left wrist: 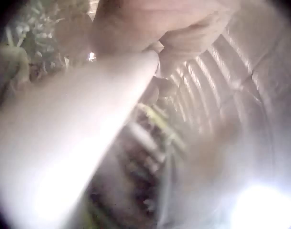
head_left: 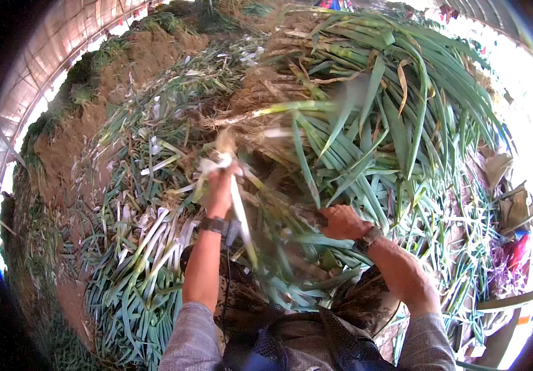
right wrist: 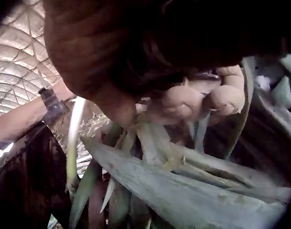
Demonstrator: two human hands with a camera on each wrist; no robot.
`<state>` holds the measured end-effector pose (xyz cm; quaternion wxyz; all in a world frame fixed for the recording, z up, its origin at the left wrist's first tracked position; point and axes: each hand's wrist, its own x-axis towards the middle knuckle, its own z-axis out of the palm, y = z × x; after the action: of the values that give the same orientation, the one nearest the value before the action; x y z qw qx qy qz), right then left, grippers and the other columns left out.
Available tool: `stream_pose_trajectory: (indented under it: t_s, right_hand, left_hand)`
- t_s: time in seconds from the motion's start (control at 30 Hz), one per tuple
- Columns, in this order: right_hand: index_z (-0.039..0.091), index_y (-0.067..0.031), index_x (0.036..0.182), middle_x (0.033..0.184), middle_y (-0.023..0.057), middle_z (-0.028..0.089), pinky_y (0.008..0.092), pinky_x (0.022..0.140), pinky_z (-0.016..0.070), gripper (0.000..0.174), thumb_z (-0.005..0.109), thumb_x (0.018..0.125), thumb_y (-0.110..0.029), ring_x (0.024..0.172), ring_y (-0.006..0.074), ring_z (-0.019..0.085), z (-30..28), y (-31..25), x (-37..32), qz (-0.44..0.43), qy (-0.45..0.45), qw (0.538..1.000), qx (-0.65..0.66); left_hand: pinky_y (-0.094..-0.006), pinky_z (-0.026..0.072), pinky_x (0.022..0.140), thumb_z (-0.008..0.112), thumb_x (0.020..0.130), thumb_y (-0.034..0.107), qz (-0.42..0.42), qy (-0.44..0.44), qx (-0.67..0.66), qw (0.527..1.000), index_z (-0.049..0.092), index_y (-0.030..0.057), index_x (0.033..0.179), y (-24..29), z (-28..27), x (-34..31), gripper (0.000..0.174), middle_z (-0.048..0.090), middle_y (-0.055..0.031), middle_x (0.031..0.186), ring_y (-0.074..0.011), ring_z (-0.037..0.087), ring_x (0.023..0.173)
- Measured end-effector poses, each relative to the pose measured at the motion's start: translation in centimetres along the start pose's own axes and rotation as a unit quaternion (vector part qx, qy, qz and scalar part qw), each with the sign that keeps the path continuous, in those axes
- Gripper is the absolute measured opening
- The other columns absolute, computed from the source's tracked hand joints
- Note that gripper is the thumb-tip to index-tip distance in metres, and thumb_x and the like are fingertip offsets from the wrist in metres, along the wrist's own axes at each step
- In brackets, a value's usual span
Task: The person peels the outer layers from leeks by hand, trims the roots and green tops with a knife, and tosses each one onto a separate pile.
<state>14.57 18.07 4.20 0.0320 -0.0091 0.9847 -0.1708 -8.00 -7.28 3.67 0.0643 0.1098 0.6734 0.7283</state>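
Note:
My left hand [head_left: 220, 185] grips a white green-onion stalk [head_left: 238, 213] near its root end; pale roots show above the fingers and the stalk slants down past the wrist. In the left wrist view the stalk [left wrist: 78, 129] fills the foreground, blurred, below the curled fingers [left wrist: 183, 47]. To the right, my right hand [head_left: 343, 221] is curled at the edge of the green leaves. The right wrist view shows its fingertips [right wrist: 183, 102] closed over torn, pale-green onion leaves [right wrist: 155, 143]. A broad leaf [right wrist: 183, 181] lies just below that hand.
A large heap of untrimmed green onions [head_left: 402, 93] rises at the back right. Cleaned onions with white stalks [head_left: 155, 241] lie in a pile at the left. Leaf scraps [head_left: 173, 105] cover the ground beyond. A red bag [head_left: 517, 252] stands at the far right.

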Motion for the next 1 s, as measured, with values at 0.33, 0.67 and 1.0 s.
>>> stream_pose_trajectory:
  t_s: [0.33, 0.67, 1.0]
  right_hand:
    - [0.065, -0.006, 0.113, 0.101, 0.0209, 0.068, 0.0484, 0.089, 0.0494, 0.043, 0.063, 0.079, -0.032, 0.101, 0.0384, 0.063, 0.0, 0.5, 0.5, 0.064, -0.127, 0.989, -0.033]
    - [0.068, -0.0004, 0.098, 0.099, 0.0262, 0.067, 0.0518, 0.087, 0.0514, 0.033, 0.059, 0.076, -0.024, 0.096, 0.0424, 0.065, -2.6, 1.4, -0.7, 0.073, -0.12, 0.99, 0.007]
    - [0.068, -0.0037, 0.1, 0.089, 0.0234, 0.069, 0.0505, 0.084, 0.0537, 0.035, 0.06, 0.077, -0.03, 0.089, 0.0417, 0.067, -2.5, 1.7, -1.3, 0.058, -0.113, 0.992, 0.011]
  left_hand:
    - [-0.0206, 0.0403, 0.033, 0.063, 0.093, 0.043, 0.175, 0.149, 0.055, 0.972, 0.062, 0.0078, 0.087, 18.3, -7.0, 1.9, 0.036, 0.058, -0.0004, 0.062, -0.005, 0.048, 0.041]
    - [-0.044, 0.0511, 0.07, 0.07, 0.085, 0.041, 0.181, 0.022, 0.735, 0.653, 0.066, -0.0008, 0.095, 18.9, -28.7, 5.5, 0.043, 0.068, -0.0163, 0.086, -0.0311, 0.065, 0.076]
    - [-0.0331, 0.0596, 0.058, 0.057, 0.095, 0.022, -0.181, -0.193, 0.39, 0.882, 0.053, 0.0101, 0.136, 2.5, -6.8, 2.7, 0.043, 0.064, -0.0166, 0.103, -0.0227, 0.065, 0.065]
